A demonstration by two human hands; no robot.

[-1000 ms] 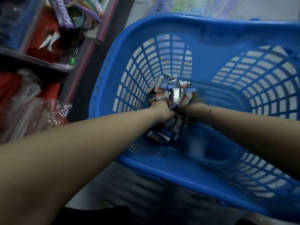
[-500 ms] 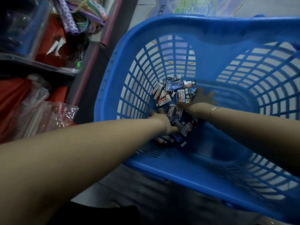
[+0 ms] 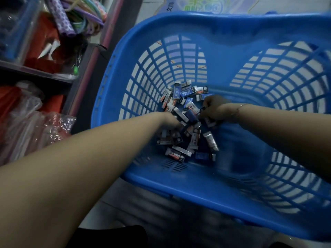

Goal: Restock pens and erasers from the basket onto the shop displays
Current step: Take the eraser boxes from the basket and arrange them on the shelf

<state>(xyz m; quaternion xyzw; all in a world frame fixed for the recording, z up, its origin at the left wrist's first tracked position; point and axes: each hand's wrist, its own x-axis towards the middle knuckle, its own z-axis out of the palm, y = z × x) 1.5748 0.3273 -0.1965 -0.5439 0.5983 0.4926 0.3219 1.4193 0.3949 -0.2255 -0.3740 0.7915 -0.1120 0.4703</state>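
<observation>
Apparently both hands (image 3: 172, 119) (image 3: 215, 109) grip boxy erasers (image 3: 186, 94) in slatted plastic basket (image 3: 111, 83).

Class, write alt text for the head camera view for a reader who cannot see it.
Two bare hands, left hand and right hand, reach into a pile of small boxed erasers at the bottom of a blue plastic basket. Cluttered shop shelves stand to the left.
</observation>
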